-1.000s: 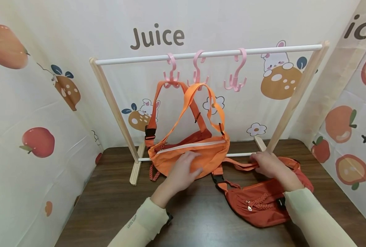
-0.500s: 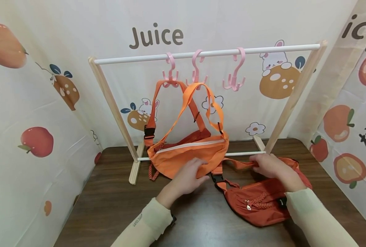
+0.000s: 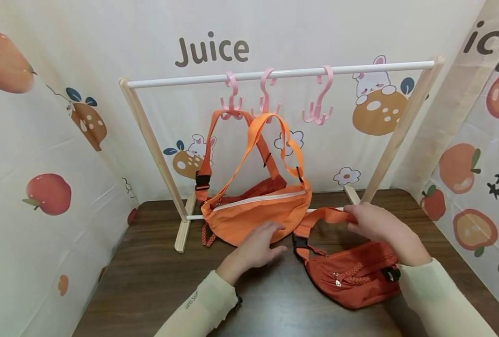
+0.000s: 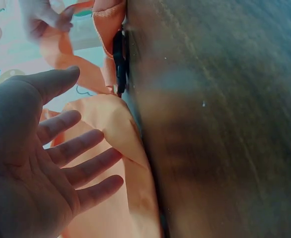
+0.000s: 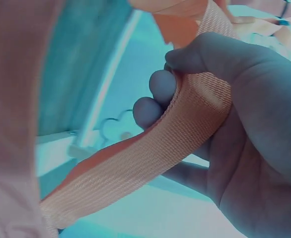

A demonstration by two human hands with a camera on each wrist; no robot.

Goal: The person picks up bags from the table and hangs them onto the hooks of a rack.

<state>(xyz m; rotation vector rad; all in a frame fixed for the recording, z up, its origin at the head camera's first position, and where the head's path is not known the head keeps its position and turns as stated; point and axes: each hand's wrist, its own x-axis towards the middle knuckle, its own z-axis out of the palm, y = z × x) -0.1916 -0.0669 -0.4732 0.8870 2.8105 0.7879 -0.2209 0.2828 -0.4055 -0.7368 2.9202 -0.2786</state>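
My right hand (image 3: 369,224) pinches the orange strap (image 5: 130,166) of a rust-red waist bag (image 3: 352,278), thumb and curled fingers round the webbing. That bag lies on the table with its zip pulls facing up, and a black buckle (image 3: 300,242) shows at its left end. My left hand (image 3: 255,245) holds nothing, its fingers spread and relaxed in the left wrist view, in front of a bright orange waist bag (image 3: 259,213). The orange bag hangs by its strap from the middle pink hook (image 3: 266,93). Behind it a darker red bag (image 3: 266,186) hangs from the left pink hook (image 3: 231,93).
A rack with a white top rail (image 3: 182,81) and wooden legs (image 3: 152,145) stands at the back of the brown table (image 3: 144,281). A third pink hook (image 3: 318,103) hangs to the right with nothing on it. Printed curtains close in the back and sides.
My right hand has raised the rust-red bag's strap and drawn it slightly right and nearer. My left hand has moved down and right, away from the front of the orange bag.
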